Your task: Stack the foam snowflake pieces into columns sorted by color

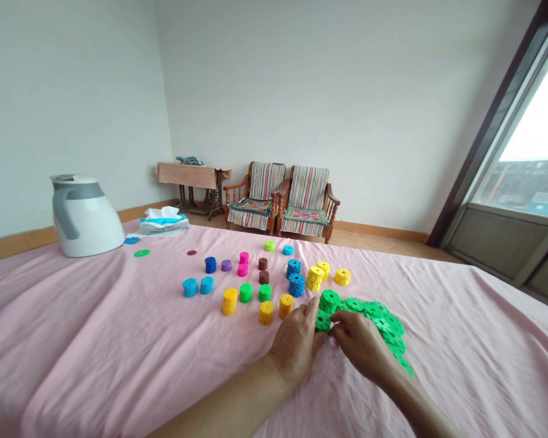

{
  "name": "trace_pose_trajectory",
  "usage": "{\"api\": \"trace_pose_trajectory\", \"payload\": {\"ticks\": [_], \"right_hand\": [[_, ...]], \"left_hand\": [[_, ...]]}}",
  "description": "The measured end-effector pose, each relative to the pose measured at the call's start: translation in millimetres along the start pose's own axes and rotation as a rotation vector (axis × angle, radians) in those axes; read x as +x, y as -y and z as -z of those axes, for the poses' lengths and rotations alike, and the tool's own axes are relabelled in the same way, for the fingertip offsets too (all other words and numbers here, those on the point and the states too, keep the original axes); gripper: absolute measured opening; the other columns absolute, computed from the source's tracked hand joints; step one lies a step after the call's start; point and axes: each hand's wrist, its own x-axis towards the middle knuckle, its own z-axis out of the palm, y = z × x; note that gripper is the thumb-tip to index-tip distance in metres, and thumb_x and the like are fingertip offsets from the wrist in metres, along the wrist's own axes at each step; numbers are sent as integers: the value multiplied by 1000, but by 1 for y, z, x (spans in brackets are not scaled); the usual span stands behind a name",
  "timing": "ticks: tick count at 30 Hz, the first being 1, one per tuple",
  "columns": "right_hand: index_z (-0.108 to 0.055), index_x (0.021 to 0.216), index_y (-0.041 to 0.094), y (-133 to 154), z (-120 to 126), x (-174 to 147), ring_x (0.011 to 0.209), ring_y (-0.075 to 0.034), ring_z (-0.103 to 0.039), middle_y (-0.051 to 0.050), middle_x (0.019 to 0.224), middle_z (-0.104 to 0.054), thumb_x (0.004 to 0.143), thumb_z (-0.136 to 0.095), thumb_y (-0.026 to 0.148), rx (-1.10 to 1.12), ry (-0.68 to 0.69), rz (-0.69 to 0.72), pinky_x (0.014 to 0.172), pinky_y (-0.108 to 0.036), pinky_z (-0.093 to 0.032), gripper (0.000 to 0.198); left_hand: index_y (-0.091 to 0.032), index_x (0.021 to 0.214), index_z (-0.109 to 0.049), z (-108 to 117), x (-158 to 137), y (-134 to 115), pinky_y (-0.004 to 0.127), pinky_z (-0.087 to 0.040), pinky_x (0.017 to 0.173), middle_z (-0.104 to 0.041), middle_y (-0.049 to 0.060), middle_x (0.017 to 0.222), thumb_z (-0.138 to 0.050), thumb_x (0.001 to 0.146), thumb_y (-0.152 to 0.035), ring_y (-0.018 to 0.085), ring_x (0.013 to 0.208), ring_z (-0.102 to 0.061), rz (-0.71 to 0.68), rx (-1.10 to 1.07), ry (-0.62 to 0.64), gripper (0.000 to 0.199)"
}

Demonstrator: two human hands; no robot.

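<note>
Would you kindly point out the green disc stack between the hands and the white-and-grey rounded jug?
Green stack of notched discs (323, 322): head view, on its upper surface, near the middle.
White-and-grey rounded jug (94, 224): head view, on the white body, right of its handle.

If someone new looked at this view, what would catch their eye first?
Probably the overlapping green discs just beyond the right hand, with a green stack between that hand and the left hand. Then the small, bright stacks spread across the middle of the pink cloth, and the big white jug at the picture's left.
</note>
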Motion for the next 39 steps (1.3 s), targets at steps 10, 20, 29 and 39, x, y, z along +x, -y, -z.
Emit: {"api": "trace_pose_trajectory", "payload": {"ticks": [10, 20, 29, 39], "right_hand": [[-66, 91, 17, -7, -2, 2, 77, -18, -66, -6, 87, -72, 69, -44, 13, 58, -28, 30, 70, -27, -47, 31], [-68, 85, 17, 3, 0, -2, 78, -19, -66, -5, 87, -73, 68, -42, 9, 45, 22, 55, 71, -28, -45, 32], [-65, 107, 11, -46, 11, 19, 93, -25, -62, -13, 101, -70, 79, -42, 15, -218, -177, -10, 80, -34, -44, 36], [-61, 117, 22, -65, 6, 29, 118, -29, -49, -9, 120, -65, 89, -38, 26, -424, -79, -23, 94, -46, -31, 36]], "left_hand": [[-21, 137, -35, -1, -2, 1, 40, -43, 97, -57, 11, 125, -58, 78, -17, 27, 114, -53, -35, -17, -38, 64], [-22, 137, -35, -3, 0, 2, 39, -43, 96, -57, 10, 124, -53, 81, -15, 26, 113, -53, -33, -3, -40, 59], [-20, 135, -39, -6, 1, 3, 39, -42, 98, -57, 9, 122, -56, 80, -17, 26, 114, -51, -67, 36, -64, 57], [-16, 133, -44, -10, 3, 1, 37, -39, 101, -57, 10, 123, -59, 81, -20, 25, 115, -50, -49, 73, -52, 55]]}}
